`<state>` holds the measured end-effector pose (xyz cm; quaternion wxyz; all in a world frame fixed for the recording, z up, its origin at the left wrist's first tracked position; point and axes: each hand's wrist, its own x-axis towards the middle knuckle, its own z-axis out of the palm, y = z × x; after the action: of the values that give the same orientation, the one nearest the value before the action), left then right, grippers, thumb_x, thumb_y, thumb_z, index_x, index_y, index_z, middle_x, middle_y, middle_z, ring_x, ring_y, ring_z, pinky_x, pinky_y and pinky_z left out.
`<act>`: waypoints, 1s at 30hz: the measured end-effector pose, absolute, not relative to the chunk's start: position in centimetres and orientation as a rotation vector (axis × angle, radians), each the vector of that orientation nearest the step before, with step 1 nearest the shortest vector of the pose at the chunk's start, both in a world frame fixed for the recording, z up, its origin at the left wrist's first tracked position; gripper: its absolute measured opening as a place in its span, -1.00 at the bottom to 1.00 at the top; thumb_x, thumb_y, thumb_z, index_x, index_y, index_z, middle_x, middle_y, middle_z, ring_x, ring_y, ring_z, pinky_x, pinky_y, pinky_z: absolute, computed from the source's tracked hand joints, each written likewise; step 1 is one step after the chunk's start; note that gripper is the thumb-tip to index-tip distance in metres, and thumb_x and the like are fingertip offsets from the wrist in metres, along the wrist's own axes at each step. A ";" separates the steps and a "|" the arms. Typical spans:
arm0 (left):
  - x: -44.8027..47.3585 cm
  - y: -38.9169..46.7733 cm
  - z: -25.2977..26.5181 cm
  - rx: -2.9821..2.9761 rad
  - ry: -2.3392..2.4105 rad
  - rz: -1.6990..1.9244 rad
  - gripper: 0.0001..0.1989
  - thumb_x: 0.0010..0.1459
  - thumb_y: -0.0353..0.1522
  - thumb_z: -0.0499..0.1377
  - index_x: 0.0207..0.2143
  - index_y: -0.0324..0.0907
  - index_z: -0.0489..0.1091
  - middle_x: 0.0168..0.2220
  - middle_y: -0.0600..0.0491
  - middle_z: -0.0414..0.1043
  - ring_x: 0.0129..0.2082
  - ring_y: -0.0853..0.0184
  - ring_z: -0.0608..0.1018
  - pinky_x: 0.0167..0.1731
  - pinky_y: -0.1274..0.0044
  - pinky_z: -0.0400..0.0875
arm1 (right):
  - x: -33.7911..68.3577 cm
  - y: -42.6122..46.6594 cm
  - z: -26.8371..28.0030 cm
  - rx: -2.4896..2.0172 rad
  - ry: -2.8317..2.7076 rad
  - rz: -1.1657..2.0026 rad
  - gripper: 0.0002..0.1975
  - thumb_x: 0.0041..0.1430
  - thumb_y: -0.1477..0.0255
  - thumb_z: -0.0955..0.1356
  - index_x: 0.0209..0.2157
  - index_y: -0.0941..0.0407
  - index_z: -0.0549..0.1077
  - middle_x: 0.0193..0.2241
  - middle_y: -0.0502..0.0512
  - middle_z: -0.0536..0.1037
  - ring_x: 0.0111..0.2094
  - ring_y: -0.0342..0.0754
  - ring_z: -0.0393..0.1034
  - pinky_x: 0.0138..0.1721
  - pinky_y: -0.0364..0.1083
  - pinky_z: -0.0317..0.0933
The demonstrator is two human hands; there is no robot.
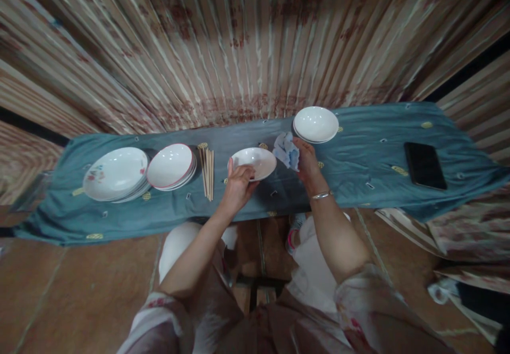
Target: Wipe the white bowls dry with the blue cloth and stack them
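Note:
A white bowl (261, 162) is held in my left hand (238, 185), its fingers over the near left rim. The bowl is slightly tilted, and whether it touches the cloth I cannot tell. My right hand (306, 158) pinches a crumpled white and blue cloth (287, 151) just right of the bowl, apart from it. Behind that hand stand stacked white bowls (316, 123). To the left of the held bowl lie several wooden chopsticks (207, 172), side by side.
Farther left are a stack of red-rimmed bowls (170, 165) and a stack of flower-patterned plates (116, 173). A black phone or tablet (424, 165) lies at the right on the teal tablecloth (366, 152). A pleated curtain (255, 46) hangs behind the narrow table.

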<state>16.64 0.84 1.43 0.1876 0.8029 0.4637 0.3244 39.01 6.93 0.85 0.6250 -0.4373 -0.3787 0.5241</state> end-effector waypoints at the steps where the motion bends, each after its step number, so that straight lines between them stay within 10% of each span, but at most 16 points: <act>1: 16.7 1.0 1.4 2.183 1.332 0.946 -0.94 0.14 -0.42 0.26 -0.35 -0.11 0.41 -0.19 -0.03 0.57 -0.05 0.12 0.59 0.42 -0.04 -0.16 | 38.9 6.9 0.9 -1.013 -0.881 1.199 -0.68 -0.03 0.07 0.46 -0.43 0.01 0.45 -0.58 -0.04 0.50 -0.44 -0.02 0.49 -0.36 -0.01 0.46; 7: 16.6 1.7 1.7 1.599 1.450 1.143 -0.82 0.01 -0.25 0.33 -0.46 -0.07 0.37 -0.40 0.08 0.46 -0.33 0.24 0.49 0.05 0.32 0.41 | 38.0 6.2 1.1 -1.082 -0.958 1.131 -0.75 -0.11 0.18 0.45 -0.44 0.06 0.48 -0.55 -0.11 0.51 -0.51 -0.16 0.36 -0.43 -0.15 0.31; 21: 17.4 1.0 4.2 1.175 1.260 1.214 -0.67 -0.21 -0.23 0.41 -0.35 -0.15 0.52 -0.46 0.12 0.51 -0.47 0.34 0.45 -0.40 0.52 0.35 | 35.8 3.3 2.0 -1.210 -1.406 0.681 -0.68 0.19 0.34 0.32 -0.05 0.09 0.54 -0.13 0.14 0.64 -0.16 0.04 0.52 -0.04 0.03 0.42; 30: 16.4 0.4 4.9 1.054 1.108 1.205 -0.54 -0.31 -0.19 0.54 -0.33 -0.18 0.56 -0.45 0.11 0.57 -0.48 0.40 0.50 -0.41 0.56 0.42 | 32.9 0.7 3.6 -1.067 -1.940 0.370 -0.51 0.44 0.37 0.14 0.32 0.01 0.33 0.36 0.16 0.32 0.39 0.11 0.12 0.41 0.22 0.01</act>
<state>16.41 0.45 4.91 0.5624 0.4475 0.4707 0.5116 32.86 0.75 3.63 0.4334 -0.4281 -0.7789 0.1486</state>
